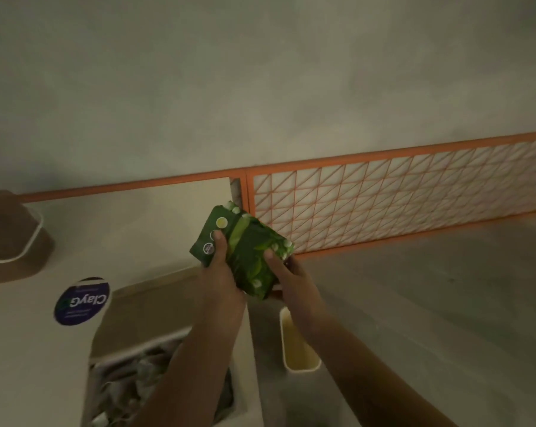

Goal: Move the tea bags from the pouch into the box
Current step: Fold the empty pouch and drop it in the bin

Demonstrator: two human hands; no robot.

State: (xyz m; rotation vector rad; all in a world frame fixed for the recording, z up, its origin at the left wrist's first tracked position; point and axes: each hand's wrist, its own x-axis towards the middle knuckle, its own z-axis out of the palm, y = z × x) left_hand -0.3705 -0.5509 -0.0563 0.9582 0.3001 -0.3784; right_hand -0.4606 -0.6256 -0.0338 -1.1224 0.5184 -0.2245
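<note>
A green tea pouch (245, 251) with leaf print is held up in the middle of the head view, tilted, between both hands. My left hand (220, 269) grips its left side with the thumb on the front. My right hand (286, 272) grips its right lower side, thumb across the front. Below my left forearm stands an open beige box (143, 343) with its lid folded back; several pale tea bags (128, 386) lie inside it.
A round container with a blue "ClayG" label (81, 300) sits left of the box. A brown and white object (10, 238) is at far left. A narrow cream container (297, 343) stands under my right wrist. An orange wire-grid panel (399, 195) runs along the wall.
</note>
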